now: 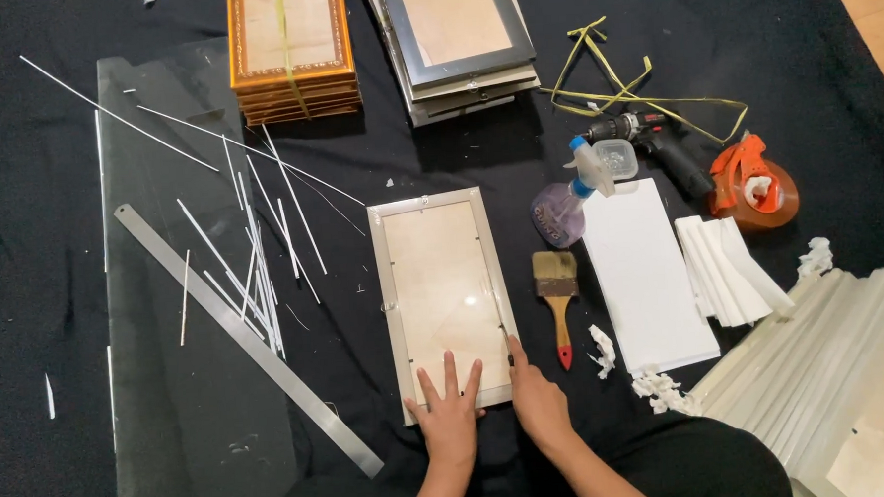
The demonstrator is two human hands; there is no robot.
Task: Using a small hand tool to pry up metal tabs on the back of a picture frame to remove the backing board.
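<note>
Kneeling over a black cloth-covered floor [27, 296], the person has a lot spread out, so biggest first: a big clear glass sheet [186, 419] lies on the left, with a long steel ruler [242, 337] slanting across it and thin white offcut strips [254, 257] scattered about.

The main piece is the silver-edged rectangular picture frame with its tan backing board [444, 298], lying flat in the middle. Its long axis runs near to far, straight away from the person, so both hands sit at its near short end.

The left hand [449, 417] is spread flat, fingers [449, 372] splayed and pressing on the backing near the bottom edge, gripping nothing. The right hand [538, 403] rests just beside it at the near right corner, with one finger stretched along the frame's right rail, also holding nothing.

Right of the frame, near but not touching, lies a small wooden paintbrush with a red tip [557, 298].
</note>
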